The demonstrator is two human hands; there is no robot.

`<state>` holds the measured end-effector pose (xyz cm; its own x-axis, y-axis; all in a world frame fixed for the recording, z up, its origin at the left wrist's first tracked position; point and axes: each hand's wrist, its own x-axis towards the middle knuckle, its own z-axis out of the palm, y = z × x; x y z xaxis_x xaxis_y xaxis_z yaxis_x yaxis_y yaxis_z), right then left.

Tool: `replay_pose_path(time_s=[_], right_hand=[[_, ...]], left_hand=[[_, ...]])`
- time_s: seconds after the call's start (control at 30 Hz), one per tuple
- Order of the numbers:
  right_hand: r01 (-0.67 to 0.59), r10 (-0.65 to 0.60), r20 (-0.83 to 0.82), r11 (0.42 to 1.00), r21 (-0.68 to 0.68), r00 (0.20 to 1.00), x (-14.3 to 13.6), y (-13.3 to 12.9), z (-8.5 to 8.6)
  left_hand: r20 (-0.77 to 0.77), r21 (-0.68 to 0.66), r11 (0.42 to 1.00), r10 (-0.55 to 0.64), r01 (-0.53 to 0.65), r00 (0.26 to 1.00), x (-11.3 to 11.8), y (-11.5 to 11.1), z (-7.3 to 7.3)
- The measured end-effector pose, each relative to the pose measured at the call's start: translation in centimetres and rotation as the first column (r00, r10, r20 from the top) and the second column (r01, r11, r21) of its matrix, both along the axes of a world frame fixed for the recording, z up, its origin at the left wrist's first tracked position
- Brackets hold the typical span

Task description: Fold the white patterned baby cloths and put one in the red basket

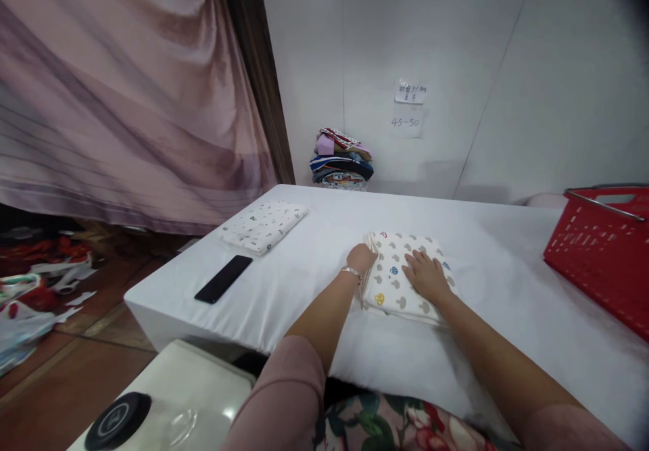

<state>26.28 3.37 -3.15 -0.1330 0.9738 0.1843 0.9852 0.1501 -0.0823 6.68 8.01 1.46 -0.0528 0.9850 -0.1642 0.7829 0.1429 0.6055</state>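
A folded white cloth [400, 295] printed with grey, yellow, blue and red mushrooms lies on the white-covered table [314, 262] in front of me. My left hand [362, 259], with a bracelet at its wrist, is closed at the cloth's left edge, fingers curled around the layers there. Flat on top, toward the cloth's right side, rests my right hand [427, 276] with its fingers spread. Farther left lies a second folded white cloth [266, 226] with small dark prints, apart from both hands.
Near the table's left edge is a black phone [224, 279]. A red basket [603, 255] stands at the right. Folded fabrics [342, 160] are stacked by the back wall. A pale lidded box [187, 397] sits below the front left corner; a pink curtain [132, 86] hangs left.
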Motion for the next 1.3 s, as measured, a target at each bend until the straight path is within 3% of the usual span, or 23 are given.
replay_pose_path(time_s=[0.33, 0.57, 0.87, 1.1, 1.3], right_hand=[[-0.015, 0.015, -0.002, 0.999, -0.033, 1.000, 0.2, 0.1, 0.0], [-0.001, 0.002, 0.041, 1.000, -0.021, 0.999, -0.1, 0.1, 0.0], [0.001, 0.001, 0.067, 1.000, -0.030, 0.998, -0.4, 0.0, 0.1], [-0.049, 0.046, -0.019, 0.982, -0.180, 0.999, 0.5, 0.6, 0.9], [-0.028, 0.031, 0.052, 0.998, -0.063, 0.998, 0.0, -0.5, 0.4]], left_hand=[[0.063, 0.056, 0.997, 0.053, -0.057, 0.997, -1.5, -0.3, -2.2], [0.069, 0.090, 0.995, 0.044, -0.050, 0.997, -0.4, 0.4, -1.5], [0.065, 0.089, 0.993, 0.075, -0.081, 0.995, 1.2, 2.9, -1.3], [0.103, 0.061, 0.988, 0.136, -0.143, 0.985, 0.4, 3.5, -2.0], [0.156, -0.039, 0.990, 0.139, -0.134, 0.978, 0.0, 5.0, -2.7]])
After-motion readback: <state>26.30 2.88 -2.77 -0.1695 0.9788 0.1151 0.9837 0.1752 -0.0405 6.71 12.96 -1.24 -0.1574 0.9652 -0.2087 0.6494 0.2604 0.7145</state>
